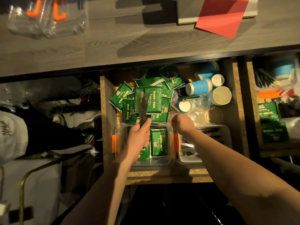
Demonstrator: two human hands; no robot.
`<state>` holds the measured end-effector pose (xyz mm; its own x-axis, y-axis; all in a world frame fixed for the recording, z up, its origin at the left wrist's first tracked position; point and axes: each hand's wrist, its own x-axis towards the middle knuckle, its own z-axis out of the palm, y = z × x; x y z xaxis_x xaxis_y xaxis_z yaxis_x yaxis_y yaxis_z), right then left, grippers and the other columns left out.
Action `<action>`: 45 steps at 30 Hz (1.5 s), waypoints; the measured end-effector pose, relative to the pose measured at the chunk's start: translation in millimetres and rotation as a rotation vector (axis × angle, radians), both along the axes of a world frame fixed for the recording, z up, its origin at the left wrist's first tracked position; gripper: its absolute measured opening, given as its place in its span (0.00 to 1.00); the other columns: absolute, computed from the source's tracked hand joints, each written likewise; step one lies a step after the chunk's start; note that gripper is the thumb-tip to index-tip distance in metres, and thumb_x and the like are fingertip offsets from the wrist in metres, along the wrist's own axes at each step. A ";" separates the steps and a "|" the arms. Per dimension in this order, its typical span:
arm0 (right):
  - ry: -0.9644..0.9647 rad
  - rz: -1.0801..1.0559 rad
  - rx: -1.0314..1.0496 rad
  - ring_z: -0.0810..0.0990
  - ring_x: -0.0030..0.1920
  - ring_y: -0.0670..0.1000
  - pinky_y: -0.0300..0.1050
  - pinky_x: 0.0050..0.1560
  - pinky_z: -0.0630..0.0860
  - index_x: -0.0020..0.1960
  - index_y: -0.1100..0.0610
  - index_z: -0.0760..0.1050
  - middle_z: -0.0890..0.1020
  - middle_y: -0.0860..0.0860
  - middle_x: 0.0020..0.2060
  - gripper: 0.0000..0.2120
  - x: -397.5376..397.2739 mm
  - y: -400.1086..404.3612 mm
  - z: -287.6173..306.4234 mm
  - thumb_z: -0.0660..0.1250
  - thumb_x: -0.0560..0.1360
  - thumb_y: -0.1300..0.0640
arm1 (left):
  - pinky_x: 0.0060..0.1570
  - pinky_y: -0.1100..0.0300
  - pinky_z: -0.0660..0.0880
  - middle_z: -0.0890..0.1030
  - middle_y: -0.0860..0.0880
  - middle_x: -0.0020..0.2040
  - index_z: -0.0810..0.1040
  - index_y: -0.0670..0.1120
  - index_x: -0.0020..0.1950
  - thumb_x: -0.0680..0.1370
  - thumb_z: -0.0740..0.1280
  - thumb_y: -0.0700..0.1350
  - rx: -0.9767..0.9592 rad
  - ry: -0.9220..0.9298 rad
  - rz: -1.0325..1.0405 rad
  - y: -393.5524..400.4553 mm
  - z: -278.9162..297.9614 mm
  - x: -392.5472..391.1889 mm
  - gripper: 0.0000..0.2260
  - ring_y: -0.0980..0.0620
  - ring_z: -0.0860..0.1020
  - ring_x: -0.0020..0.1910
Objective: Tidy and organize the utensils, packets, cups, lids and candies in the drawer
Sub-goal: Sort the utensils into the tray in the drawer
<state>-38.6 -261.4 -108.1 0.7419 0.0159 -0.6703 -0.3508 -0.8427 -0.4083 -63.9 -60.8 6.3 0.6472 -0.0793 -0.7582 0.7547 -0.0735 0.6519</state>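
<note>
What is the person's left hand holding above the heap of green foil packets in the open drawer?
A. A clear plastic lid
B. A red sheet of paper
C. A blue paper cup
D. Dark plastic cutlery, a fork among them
D: the left hand grips a bunch of dark plastic cutlery, fork tines fanned at the top, over the green foil packets; the blue paper cups lie untouched to the right.

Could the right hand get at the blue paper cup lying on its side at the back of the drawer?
Probably yes. The right hand is low in the drawer, just short of the blue paper cup, with only clear plastic lids lying flat between them. What its fingers hold, if anything, is unclear.
</note>
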 end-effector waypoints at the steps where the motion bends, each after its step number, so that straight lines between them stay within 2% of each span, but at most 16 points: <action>1: 0.000 -0.009 0.005 0.83 0.42 0.59 0.47 0.43 0.80 0.45 0.61 0.84 0.85 0.58 0.42 0.07 -0.2 0.8 -1.2 0.67 0.74 0.62 | 0.27 0.60 0.59 0.64 0.52 0.28 0.72 0.48 0.42 0.82 0.63 0.52 -0.003 -0.001 0.006 0.8 -0.5 -0.7 0.12 0.55 0.61 0.26; 7: -0.038 -0.135 0.119 0.83 0.45 0.56 0.51 0.52 0.81 0.45 0.61 0.84 0.85 0.57 0.43 0.05 -2.4 -0.2 5.4 0.69 0.74 0.65 | 0.26 0.60 0.58 0.63 0.52 0.28 0.71 0.48 0.41 0.82 0.62 0.54 0.024 -0.013 -0.018 4.2 1.4 -4.3 0.13 0.55 0.60 0.27; 10: -0.101 -0.155 0.195 0.82 0.44 0.52 0.47 0.53 0.79 0.49 0.61 0.83 0.84 0.55 0.45 0.04 -3.5 -4.8 22.0 0.71 0.75 0.63 | 0.25 0.63 0.57 0.64 0.54 0.27 0.71 0.47 0.43 0.82 0.62 0.56 0.032 -0.004 0.001 3.5 7.4 -3.9 0.14 0.56 0.59 0.26; 12: -0.133 -0.197 0.249 0.80 0.40 0.46 0.39 0.49 0.77 0.50 0.61 0.81 0.83 0.51 0.43 0.04 -2.7 -8.9 37.4 0.71 0.75 0.62 | 0.24 0.63 0.57 0.64 0.54 0.26 0.71 0.46 0.44 0.82 0.61 0.55 0.033 -0.015 -0.010 2.2 11.2 -4.5 0.15 0.56 0.60 0.25; 15: -0.220 -0.265 0.330 0.80 0.40 0.45 0.37 0.43 0.75 0.48 0.59 0.80 0.83 0.50 0.41 0.03 1.7 -17.3 62.7 0.71 0.76 0.60 | 0.24 0.63 0.57 0.63 0.55 0.27 0.73 0.45 0.46 0.83 0.61 0.53 0.057 -0.039 -0.015 -1.0 16.7 -7.2 0.13 0.57 0.60 0.24; 18: -0.313 -0.302 0.373 0.77 0.35 0.38 0.30 0.37 0.70 0.46 0.56 0.80 0.81 0.45 0.37 0.01 8.6 -28.6 90.2 0.72 0.75 0.59 | 0.23 0.64 0.57 0.63 0.54 0.28 0.76 0.44 0.52 0.83 0.62 0.51 0.080 -0.058 -0.003 -4.5 24.8 -9.0 0.11 0.57 0.60 0.24; 21: -0.411 -0.450 0.459 0.77 0.35 0.43 0.40 0.39 0.75 0.42 0.51 0.80 0.82 0.47 0.35 0.04 13.1 -38.3 119.6 0.72 0.75 0.58 | 0.23 0.64 0.57 0.63 0.54 0.28 0.76 0.45 0.52 0.84 0.60 0.54 0.093 -0.083 -0.042 -7.3 35.1 -11.5 0.14 0.57 0.60 0.24; 24: -0.451 -0.620 0.633 0.76 0.32 0.43 0.37 0.34 0.74 0.42 0.54 0.81 0.81 0.48 0.33 0.04 10.6 -41.1 153.3 0.72 0.75 0.61 | 0.22 0.65 0.57 0.65 0.54 0.29 0.75 0.44 0.51 0.84 0.57 0.55 0.061 -0.113 -0.061 -12.8 48.2 -13.9 0.16 0.58 0.60 0.24; 27: -0.393 -0.700 0.812 0.74 0.30 0.46 0.38 0.32 0.72 0.46 0.61 0.82 0.81 0.51 0.33 0.03 4.3 -36.0 176.6 0.72 0.75 0.61 | 0.25 0.65 0.60 0.68 0.52 0.32 0.75 0.44 0.51 0.85 0.56 0.53 0.050 -0.126 -0.068 -19.6 58.7 -16.9 0.15 0.58 0.63 0.26; 30: -0.295 -0.685 0.965 0.74 0.32 0.49 0.40 0.34 0.72 0.50 0.65 0.81 0.80 0.59 0.39 0.09 -2.0 -23.5 191.7 0.72 0.75 0.60 | 0.36 0.60 0.73 0.76 0.48 0.39 0.76 0.45 0.51 0.85 0.56 0.53 0.077 -0.126 -0.137 -26.9 68.8 -21.0 0.14 0.54 0.74 0.35; 32: -0.289 -0.631 0.987 0.75 0.33 0.50 0.41 0.34 0.73 0.49 0.63 0.82 0.81 0.58 0.39 0.07 -5.5 -13.7 202.2 0.71 0.75 0.59 | 0.44 0.56 0.77 0.79 0.46 0.43 0.76 0.45 0.53 0.85 0.56 0.54 0.053 -0.092 -0.156 -30.3 77.1 -25.0 0.15 0.50 0.78 0.40; 35: -0.340 -0.581 0.958 0.75 0.32 0.48 0.39 0.33 0.73 0.48 0.62 0.82 0.81 0.55 0.36 0.05 -8.0 -2.4 212.4 0.71 0.76 0.60 | 0.38 0.55 0.79 0.80 0.45 0.38 0.75 0.42 0.54 0.85 0.56 0.53 -0.137 -0.017 -0.123 -32.1 88.8 -32.4 0.16 0.49 0.78 0.34; 37: -0.356 -0.575 0.943 0.75 0.33 0.49 0.39 0.33 0.73 0.49 0.63 0.82 0.80 0.56 0.37 0.07 -8.1 2.4 216.6 0.71 0.76 0.59 | 0.31 0.57 0.76 0.78 0.47 0.34 0.74 0.42 0.55 0.85 0.56 0.54 -0.167 -0.001 -0.136 -30.8 93.2 -36.2 0.17 0.51 0.74 0.29; 40: -0.361 -0.554 0.914 0.75 0.34 0.50 0.40 0.34 0.72 0.50 0.62 0.82 0.80 0.56 0.38 0.08 -6.4 7.8 218.7 0.71 0.76 0.58 | 0.23 0.63 0.65 0.69 0.51 0.29 0.75 0.43 0.53 0.84 0.54 0.58 -0.187 -0.020 -0.109 -27.8 98.0 -41.5 0.20 0.55 0.65 0.24; 43: -0.382 -0.527 0.886 0.74 0.35 0.49 0.42 0.36 0.71 0.50 0.58 0.82 0.80 0.56 0.38 0.06 -5.4 16.1 215.5 0.72 0.76 0.57 | 0.21 0.63 0.58 0.64 0.53 0.29 0.75 0.45 0.50 0.81 0.53 0.65 -0.204 -0.022 -0.112 -22.7 103.1 -44.8 0.24 0.56 0.60 0.24; 45: -0.388 -0.593 0.878 0.75 0.37 0.48 0.43 0.39 0.73 0.56 0.57 0.78 0.78 0.53 0.37 0.12 -7.4 26.5 211.9 0.73 0.74 0.55 | 0.21 0.63 0.57 0.64 0.54 0.28 0.73 0.46 0.49 0.78 0.59 0.65 -0.179 -0.027 -0.139 -18.4 103.0 -45.3 0.22 0.56 0.59 0.25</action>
